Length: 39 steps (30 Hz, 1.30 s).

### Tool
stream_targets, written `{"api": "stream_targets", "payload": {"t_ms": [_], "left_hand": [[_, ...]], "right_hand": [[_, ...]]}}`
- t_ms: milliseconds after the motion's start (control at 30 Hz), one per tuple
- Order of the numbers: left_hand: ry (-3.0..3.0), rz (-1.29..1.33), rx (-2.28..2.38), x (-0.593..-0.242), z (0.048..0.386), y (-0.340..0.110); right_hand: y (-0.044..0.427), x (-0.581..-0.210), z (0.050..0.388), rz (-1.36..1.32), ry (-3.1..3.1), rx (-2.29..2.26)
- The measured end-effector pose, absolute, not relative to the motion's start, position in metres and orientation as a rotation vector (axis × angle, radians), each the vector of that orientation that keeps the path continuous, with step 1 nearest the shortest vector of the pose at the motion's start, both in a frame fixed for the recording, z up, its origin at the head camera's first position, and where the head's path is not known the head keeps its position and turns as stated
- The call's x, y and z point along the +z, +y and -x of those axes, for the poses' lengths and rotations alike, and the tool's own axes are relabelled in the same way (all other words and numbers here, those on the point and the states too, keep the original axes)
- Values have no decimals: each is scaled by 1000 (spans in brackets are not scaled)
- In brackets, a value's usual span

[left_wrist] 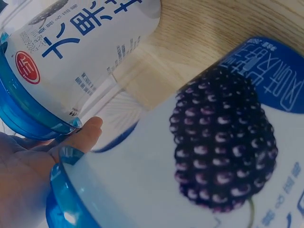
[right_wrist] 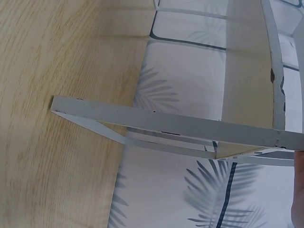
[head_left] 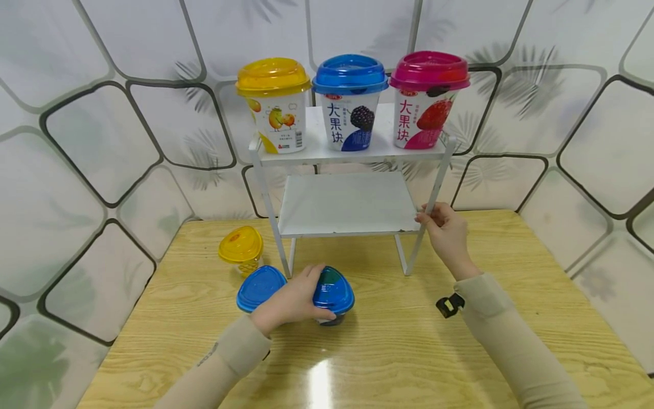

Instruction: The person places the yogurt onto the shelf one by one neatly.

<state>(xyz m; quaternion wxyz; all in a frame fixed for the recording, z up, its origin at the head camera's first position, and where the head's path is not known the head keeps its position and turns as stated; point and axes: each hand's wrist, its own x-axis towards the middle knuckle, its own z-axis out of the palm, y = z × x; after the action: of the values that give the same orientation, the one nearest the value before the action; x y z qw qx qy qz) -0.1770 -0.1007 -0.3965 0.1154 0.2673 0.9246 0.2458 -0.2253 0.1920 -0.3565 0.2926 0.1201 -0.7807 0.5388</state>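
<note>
In the head view, the left hand (head_left: 293,298) grips a blue-lidded cup (head_left: 333,292) on the table, thumb at its near side. Another blue-lidded cup (head_left: 260,288) stands just left of that hand, and a yellow-lidded cup (head_left: 241,248) is behind it. Blackberry print shows on the near cup (left_wrist: 223,137) in the left wrist view, with the left hand (left_wrist: 28,175) between the two blue-lidded cups. The right hand (head_left: 448,236) pinches the right leg of a white two-tier rack (head_left: 347,204); at the right wrist view's edge, part of that hand (right_wrist: 298,190) touches the frame.
On the rack's top shelf stand a yellow-lidded cup (head_left: 278,108), a blue-lidded cup (head_left: 349,102) and a pink-lidded cup (head_left: 426,99). The lower shelf (head_left: 349,199) holds nothing. A patterned backdrop (head_left: 511,119) rises behind the wooden table (head_left: 398,352).
</note>
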Motion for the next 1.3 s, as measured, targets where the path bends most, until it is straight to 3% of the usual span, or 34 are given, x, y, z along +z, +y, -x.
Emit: {"api": "stream_targets", "payload": {"t_ms": [1300], "left_hand": [[2682, -795, 874, -401, 176, -99]], "right_hand": [[192, -361, 225, -321, -2083, 1435]]}}
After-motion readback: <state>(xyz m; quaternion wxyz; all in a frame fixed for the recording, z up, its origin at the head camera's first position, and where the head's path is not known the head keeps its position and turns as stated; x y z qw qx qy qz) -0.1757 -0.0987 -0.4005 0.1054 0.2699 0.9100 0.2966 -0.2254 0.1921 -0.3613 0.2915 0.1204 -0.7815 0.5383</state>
